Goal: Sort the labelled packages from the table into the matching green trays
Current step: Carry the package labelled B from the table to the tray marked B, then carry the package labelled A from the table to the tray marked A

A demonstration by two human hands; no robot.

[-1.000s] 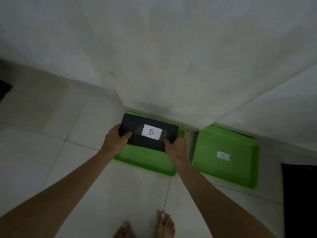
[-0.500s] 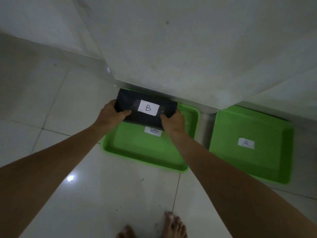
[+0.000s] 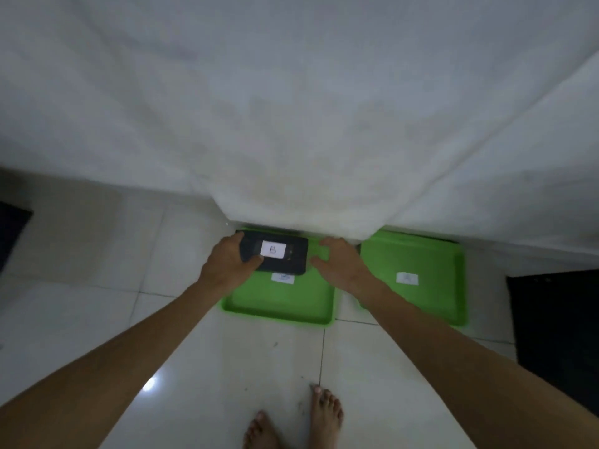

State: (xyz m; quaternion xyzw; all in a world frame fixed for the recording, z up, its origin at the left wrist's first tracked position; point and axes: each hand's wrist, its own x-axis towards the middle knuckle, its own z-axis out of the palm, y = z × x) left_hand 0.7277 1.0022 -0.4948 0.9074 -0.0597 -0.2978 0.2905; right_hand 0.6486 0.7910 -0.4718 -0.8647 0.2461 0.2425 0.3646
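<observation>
A black package [image 3: 275, 256] with a white label marked B lies at the far end of the left green tray [image 3: 278, 303], just above that tray's own white label. My left hand [image 3: 228, 264] grips the package's left end. My right hand [image 3: 340, 265] hovers just right of the package with fingers spread, holding nothing. The right green tray [image 3: 431, 293], labelled A, holds no package.
A white cloth-covered table [image 3: 291, 124] overhangs the far ends of both trays. The trays sit on a pale tiled floor [image 3: 97, 286]. A dark mat [image 3: 557, 332] lies at the right, another dark patch [image 3: 11, 228] at the far left. Bare feet [image 3: 295, 419] stand near the bottom.
The package went down into the tray labelled B. My right hand let go of its right end and pulled away with fingers apart. My left hand still grips it.
</observation>
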